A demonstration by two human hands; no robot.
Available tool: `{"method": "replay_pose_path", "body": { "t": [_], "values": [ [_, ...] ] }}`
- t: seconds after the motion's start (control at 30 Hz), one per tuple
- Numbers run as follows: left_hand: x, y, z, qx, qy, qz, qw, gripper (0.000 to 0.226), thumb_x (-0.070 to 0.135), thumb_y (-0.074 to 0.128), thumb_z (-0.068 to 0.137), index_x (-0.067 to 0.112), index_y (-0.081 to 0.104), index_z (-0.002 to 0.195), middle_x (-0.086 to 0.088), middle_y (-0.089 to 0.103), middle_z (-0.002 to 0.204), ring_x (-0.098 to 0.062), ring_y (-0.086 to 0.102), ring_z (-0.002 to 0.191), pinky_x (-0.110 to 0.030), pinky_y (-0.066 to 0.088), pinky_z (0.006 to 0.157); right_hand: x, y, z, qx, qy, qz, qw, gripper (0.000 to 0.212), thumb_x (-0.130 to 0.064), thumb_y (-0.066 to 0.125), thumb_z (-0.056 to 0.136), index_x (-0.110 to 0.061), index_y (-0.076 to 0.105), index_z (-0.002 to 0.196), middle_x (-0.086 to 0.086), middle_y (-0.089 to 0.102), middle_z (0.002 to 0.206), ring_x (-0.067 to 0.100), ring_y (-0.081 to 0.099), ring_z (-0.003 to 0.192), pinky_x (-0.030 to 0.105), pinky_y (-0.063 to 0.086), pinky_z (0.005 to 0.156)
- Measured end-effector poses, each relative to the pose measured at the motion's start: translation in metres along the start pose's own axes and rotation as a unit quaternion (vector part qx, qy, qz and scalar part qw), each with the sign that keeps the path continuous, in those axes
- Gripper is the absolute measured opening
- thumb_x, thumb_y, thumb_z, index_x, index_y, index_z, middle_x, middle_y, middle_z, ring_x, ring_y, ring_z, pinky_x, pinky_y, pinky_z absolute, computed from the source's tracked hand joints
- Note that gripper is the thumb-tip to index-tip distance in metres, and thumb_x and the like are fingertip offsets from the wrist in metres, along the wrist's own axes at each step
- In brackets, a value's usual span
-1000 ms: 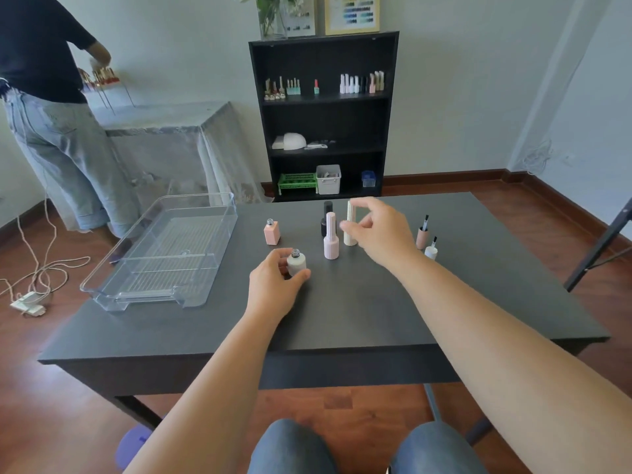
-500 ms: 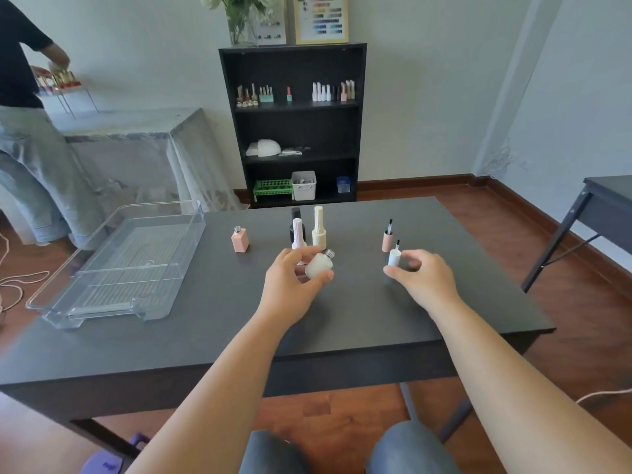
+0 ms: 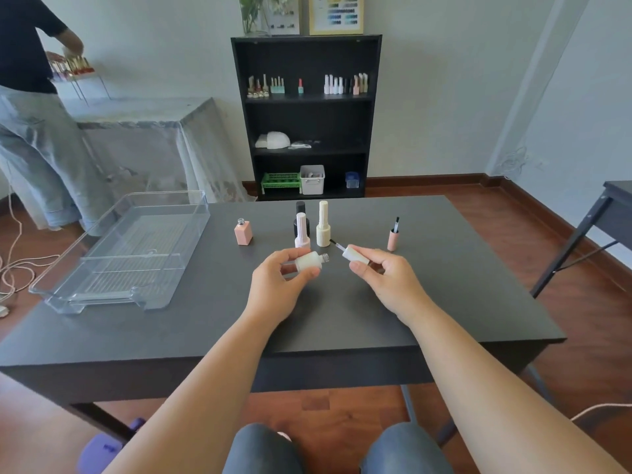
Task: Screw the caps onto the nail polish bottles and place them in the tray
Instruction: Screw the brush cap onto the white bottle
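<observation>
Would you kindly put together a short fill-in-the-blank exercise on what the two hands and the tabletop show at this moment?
1. The left hand holds a white bottle whose neck has no ____ on it.
2. The right hand holds a white cap with its ____ pointing toward the bottle's neck.
3. The clear tray holds ____ bottles so far.
4. The uncapped pink bottle stands between the tray and the three ____ bottles.

Missing words: cap; brush; no; capped
</observation>
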State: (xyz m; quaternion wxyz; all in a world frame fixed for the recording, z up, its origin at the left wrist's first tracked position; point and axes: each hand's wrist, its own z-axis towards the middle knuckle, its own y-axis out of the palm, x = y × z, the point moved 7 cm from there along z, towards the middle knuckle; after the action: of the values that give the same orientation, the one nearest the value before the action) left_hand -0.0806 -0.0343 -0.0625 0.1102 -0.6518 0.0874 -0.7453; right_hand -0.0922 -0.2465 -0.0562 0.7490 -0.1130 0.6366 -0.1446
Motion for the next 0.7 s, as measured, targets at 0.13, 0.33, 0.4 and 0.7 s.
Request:
{"method": "replay_pose_path", "body": {
  "t": [0.13, 0.33, 0.4, 0.7],
  "values": [
    [-0.0035, -0.0055, 0.0001, 0.014, -0.01, -0.057, 0.998, 0.026, 0.036, 0.078, 0.08, 0.052, 0.069, 0.098, 0.012, 0.075, 0.096, -0.009, 0.07, 0.089, -0.018, 0.047, 0.072, 0.0027, -0.0013, -0.0003, 0.009, -0.004, 0.049, 0.999, 0.022, -0.029, 0.071, 0.084, -0.047, 0.07, 0.098, -0.012, 0.062, 0.077, -0.002, 0.047, 0.06, 0.005, 0.038, 0.063],
    [-0.0078, -0.0082, -0.0001, 0.01, -0.003, -0.093, 0.996, 0.025, 0.034, 0.078, 0.08, 0.046, 0.07, 0.1, 0.019, 0.074, 0.095, -0.009, 0.071, 0.09, -0.022, 0.051, 0.079, 0.0024, 0.0032, -0.0016, 0.003, -0.021, 0.034, 0.999, 0.023, -0.027, 0.071, 0.084, -0.046, 0.071, 0.098, -0.016, 0.062, 0.081, -0.002, 0.048, 0.064, 0.005, 0.038, 0.064],
    [-0.0072, -0.007, -0.0003, 0.006, 0.001, -0.093, 0.996, 0.025, 0.032, 0.078, 0.081, 0.047, 0.07, 0.1, 0.019, 0.074, 0.096, -0.009, 0.071, 0.09, -0.02, 0.051, 0.077, 0.0021, 0.003, -0.0013, 0.005, -0.026, 0.022, 0.999, 0.023, -0.027, 0.071, 0.084, -0.046, 0.07, 0.098, -0.017, 0.061, 0.081, -0.001, 0.047, 0.064, 0.006, 0.037, 0.064],
    [-0.0057, -0.004, -0.0027, -0.005, 0.013, -0.079, 0.997, 0.028, 0.034, 0.078, 0.08, 0.043, 0.07, 0.105, 0.013, 0.074, 0.102, -0.008, 0.069, 0.091, -0.014, 0.05, 0.074, -0.0017, 0.0054, -0.0028, -0.008, -0.052, -0.021, 0.998, 0.027, -0.023, 0.071, 0.085, -0.043, 0.07, 0.103, -0.007, 0.053, 0.08, 0.004, 0.042, 0.063, 0.009, 0.037, 0.063]
  ]
}}
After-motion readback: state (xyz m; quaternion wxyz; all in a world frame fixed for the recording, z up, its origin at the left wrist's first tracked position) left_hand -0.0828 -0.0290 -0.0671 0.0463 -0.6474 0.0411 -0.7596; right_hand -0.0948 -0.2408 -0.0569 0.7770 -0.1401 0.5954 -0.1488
